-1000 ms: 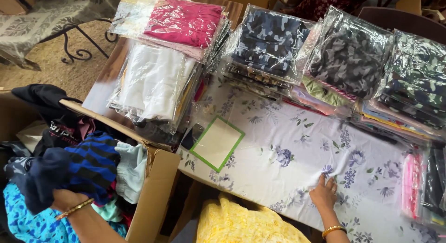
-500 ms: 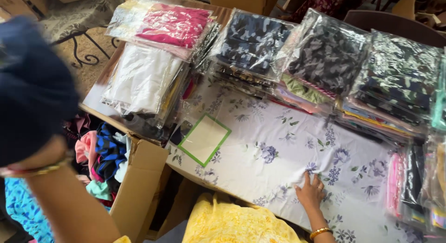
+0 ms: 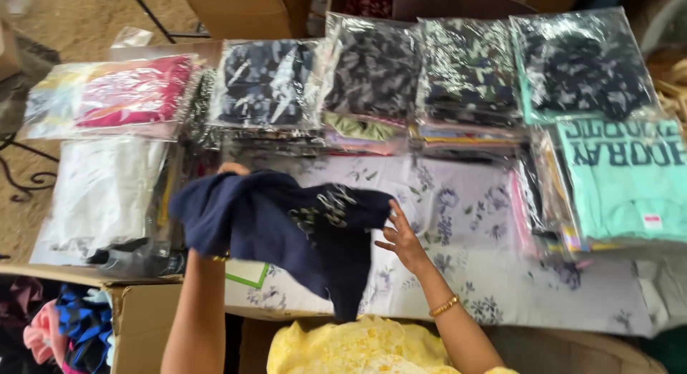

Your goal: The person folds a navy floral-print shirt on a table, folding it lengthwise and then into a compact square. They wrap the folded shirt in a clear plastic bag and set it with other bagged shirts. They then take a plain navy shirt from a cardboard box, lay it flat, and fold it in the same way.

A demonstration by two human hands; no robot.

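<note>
A person in a yellow top point(image 3: 358, 349) stands over a table covered with a white floral cloth point(image 3: 472, 274); the left hand point(image 3: 230, 172) is raised over the table's left part, its fingers mostly buried in a dark navy garment point(image 3: 286, 227) that it grips by one end, so that only the knuckles show above the fabric; the garment hangs in the air across the front of the table, bunched at the left and drooping to a point near the yellow top, with a pale print on its middle; the right hand point(image 3: 402, 238) is at the garment's right edge, fingers spread wide and thumb apart, the fingertips at the cloth's hem, though I cannot tell whether they truly pinch it; a gold bangle point(image 3: 444, 307) sits on the right wrist; behind the garment lie rows of clothes in clear plastic bags: a pink packet point(image 3: 125, 95) at the far left, a white packet point(image 3: 100, 191) just before it, dark patterned packets point(image 3: 372, 73) along the back, and a mint green shirt point(image 3: 622, 181) in its bag at the right; an open cardboard box point(image 3: 139, 317) stands at the table's left front corner, with blue and pink clothes point(image 3: 68, 331) heaped inside.
</note>
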